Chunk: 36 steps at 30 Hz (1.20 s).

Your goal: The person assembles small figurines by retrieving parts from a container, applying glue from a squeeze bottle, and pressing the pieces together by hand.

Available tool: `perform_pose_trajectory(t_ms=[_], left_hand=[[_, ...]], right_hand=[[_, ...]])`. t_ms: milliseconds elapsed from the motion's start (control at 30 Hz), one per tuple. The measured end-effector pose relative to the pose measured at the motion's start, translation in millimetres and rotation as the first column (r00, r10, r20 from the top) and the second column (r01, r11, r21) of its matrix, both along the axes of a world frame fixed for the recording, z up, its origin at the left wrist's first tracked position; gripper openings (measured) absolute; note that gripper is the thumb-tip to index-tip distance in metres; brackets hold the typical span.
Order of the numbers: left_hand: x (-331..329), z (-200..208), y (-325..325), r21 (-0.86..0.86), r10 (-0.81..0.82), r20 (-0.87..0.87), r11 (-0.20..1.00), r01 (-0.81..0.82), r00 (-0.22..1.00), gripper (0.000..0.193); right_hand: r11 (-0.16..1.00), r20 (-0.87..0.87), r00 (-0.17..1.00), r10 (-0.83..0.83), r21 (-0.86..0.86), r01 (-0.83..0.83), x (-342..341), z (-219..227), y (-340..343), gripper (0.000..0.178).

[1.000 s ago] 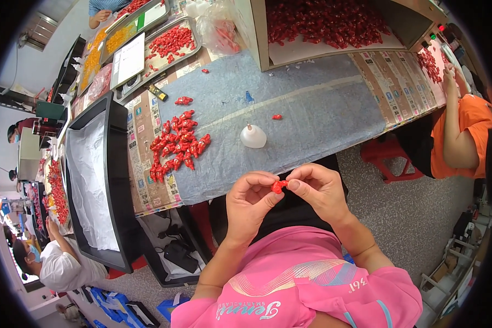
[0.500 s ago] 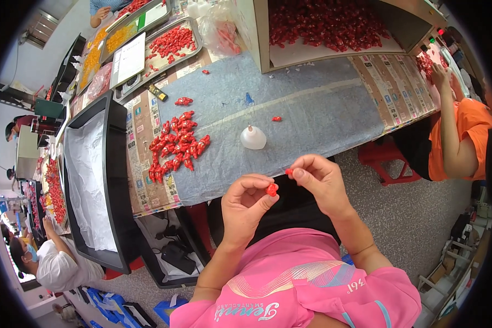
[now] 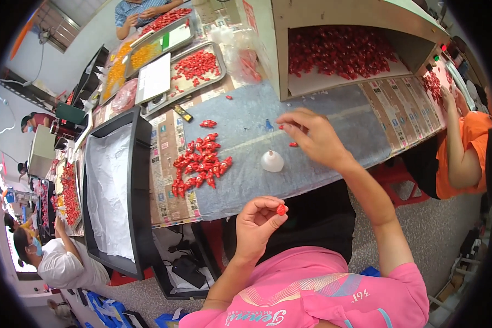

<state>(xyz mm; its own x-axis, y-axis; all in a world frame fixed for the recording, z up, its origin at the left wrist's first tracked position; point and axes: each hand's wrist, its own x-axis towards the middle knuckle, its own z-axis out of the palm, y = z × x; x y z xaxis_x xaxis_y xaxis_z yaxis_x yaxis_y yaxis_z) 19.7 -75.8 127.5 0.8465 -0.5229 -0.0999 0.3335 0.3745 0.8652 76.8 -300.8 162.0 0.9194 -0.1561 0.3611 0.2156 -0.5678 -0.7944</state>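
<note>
Between the thumb and index finger of my left hand [image 3: 257, 227] sits a small glossy red plastic piece [image 3: 281, 209], held just off the table's near edge. My right hand [image 3: 314, 139] reaches out over the blue cloth [image 3: 240, 128], its thumb and index finger pinched around a tiny red bit [image 3: 281, 127]. Just below those fingertips a white squeeze bottle [image 3: 272, 161] with a thin tip stands on the cloth. A loose red piece [image 3: 293, 144] lies beside my right hand. Left of the bottle is a pile of red figure-like pieces [image 3: 199, 161].
A black tray [image 3: 142, 191] lined with white paper stands left of the pile. Metal trays [image 3: 221, 60] of red and yellow parts lie at the back left. A box [image 3: 281, 60] full of red pieces stands at the back right. Co-workers sit left, right and far.
My right hand has moved forward, away from my left hand, to just above the bottle. My left hand keeps its red piece near the table edge. The view has shifted somewhat.
</note>
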Motion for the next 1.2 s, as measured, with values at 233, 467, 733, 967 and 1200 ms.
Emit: perform_pose_trajectory(t_ms=[233,467,733,967,1200], left_hand=[[-2,1,17,-0.007,0.056,-0.008,0.998,-0.056,0.998,0.026],[-5,3,35,0.003,0.103,-0.003,0.995,-0.103,0.995,0.027],[-1,2,43,-0.011,0.119,-0.070,0.993,-0.120,0.990,0.027],[0,8,22,-0.023,-0.038,-0.076,0.999,0.036,0.996,0.027],[-6,17,2,-0.013,-0.121,-0.069,0.993,0.120,0.990,0.027]], right_hand=[[0.958,0.072,0.956,0.284,-0.068,-0.279,120,12,41,0.011],[0.990,0.213,0.968,-0.129,-0.025,0.137,223,-21,45,0.010],[0.994,0.279,0.954,0.107,-0.038,-0.101,153,-9,44,0.012],[0.965,0.063,0.990,-0.124,-0.223,0.135,45,-7,-60,0.012],[0.826,0.194,0.922,-0.336,-0.409,0.387,71,-25,-137,0.017]])
